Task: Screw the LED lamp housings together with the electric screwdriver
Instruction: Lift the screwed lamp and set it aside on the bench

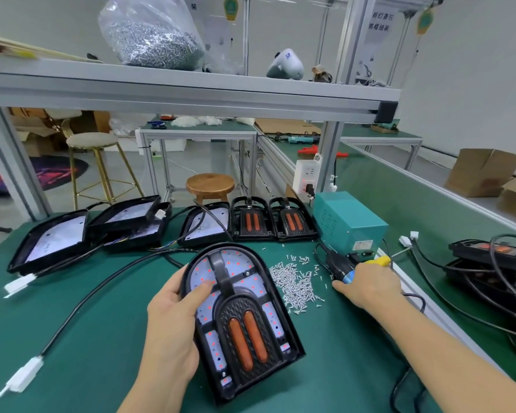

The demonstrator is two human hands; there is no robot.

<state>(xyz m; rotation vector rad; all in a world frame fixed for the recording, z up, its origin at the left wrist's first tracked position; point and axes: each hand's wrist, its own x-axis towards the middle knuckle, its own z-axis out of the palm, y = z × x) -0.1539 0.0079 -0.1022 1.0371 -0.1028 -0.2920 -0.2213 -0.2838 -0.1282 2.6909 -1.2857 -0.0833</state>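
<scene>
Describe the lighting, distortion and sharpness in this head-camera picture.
Head view: even, soft lighting with faint shadows on the green bench mat; wide-angle bending curves the grey aluminium shelf rail; glare whitens the LED board of the black arched lamp housing; the clear plastic bag of screws looks slightly soft.

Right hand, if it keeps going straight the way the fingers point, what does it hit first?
The right hand points left across the mat, gripping the electric screwdriver. First in line is probably the pile of loose screws, just beyond its fingertips; the lamp housing lies farther along.
</scene>
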